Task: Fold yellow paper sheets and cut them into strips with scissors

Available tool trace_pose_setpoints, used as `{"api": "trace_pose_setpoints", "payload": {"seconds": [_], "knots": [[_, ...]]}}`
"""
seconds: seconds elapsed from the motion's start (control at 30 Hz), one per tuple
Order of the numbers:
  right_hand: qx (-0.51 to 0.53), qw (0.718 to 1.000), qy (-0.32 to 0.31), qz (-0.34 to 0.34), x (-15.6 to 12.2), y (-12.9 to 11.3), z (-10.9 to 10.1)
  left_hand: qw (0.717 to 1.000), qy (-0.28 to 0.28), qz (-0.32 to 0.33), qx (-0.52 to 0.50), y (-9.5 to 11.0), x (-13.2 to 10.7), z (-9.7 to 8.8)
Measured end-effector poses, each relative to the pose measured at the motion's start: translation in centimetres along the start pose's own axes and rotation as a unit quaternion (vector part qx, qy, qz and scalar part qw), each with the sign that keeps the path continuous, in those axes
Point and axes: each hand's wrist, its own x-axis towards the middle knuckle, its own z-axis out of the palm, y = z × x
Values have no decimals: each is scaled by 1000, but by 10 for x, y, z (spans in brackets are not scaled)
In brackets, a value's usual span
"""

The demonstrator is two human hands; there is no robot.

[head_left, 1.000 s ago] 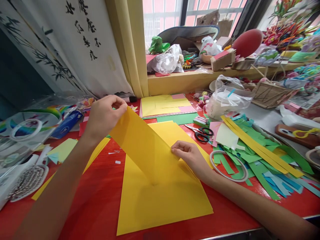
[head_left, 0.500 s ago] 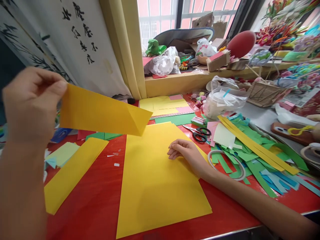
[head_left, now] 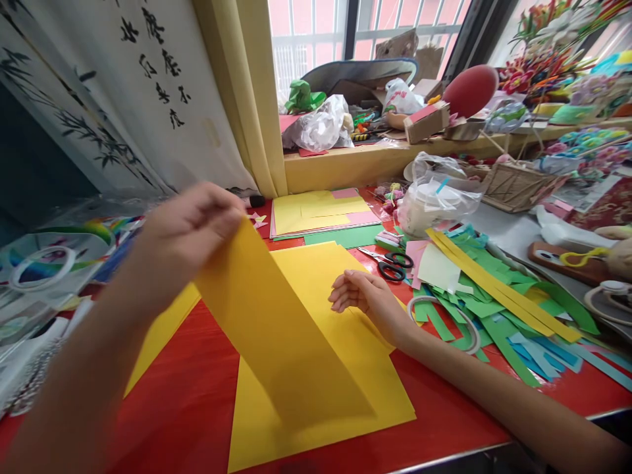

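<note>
Yellow strip (head_left: 281,336) pinched by left hand (head_left: 192,237) over yellow sheets (head_left: 365,368); right hand (head_left: 368,296) held over same sheets, fingers loosely curled.

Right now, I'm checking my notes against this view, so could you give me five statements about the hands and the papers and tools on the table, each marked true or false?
1. The left hand holds a yellow paper strip. True.
2. The right hand grips the scissors. False: no object shows in its grasp, and the scissors lie beyond it on the table.
3. Green paper strips show through the opening of the white tape roll. True.
4. The scissors have yellow handles. False: the handles are black.
5. In this view, the yellow strip hides part of the large yellow paper sheets. True.
</note>
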Motion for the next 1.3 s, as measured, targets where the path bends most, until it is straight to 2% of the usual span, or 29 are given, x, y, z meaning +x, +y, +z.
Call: {"api": "trace_pose_setpoints", "payload": {"seconds": [0.07,0.13,0.23,0.3,0.6,0.87,1.3], "knots": [[5,1000,-24,1,-2,-2,3,993,-103,0,-66,6,1,26],[-2,999,-39,3,-5,-3,7,982,-163,-9,-99,10,-1,54],[-27,999,-39,13,-8,-4,10,969,-210,-16,-128,14,-8,87],[-43,998,-33,17,-8,-4,10,967,-215,-20,-135,15,-13,97],[-126,992,-18,27,-8,2,8,958,-233,-24,-163,17,-21,110],[-158,987,-5,16,-8,7,6,956,-238,-15,-174,17,-23,114],[-154,988,13,-9,-8,5,9,981,-145,68,-110,16,-27,121]]}}
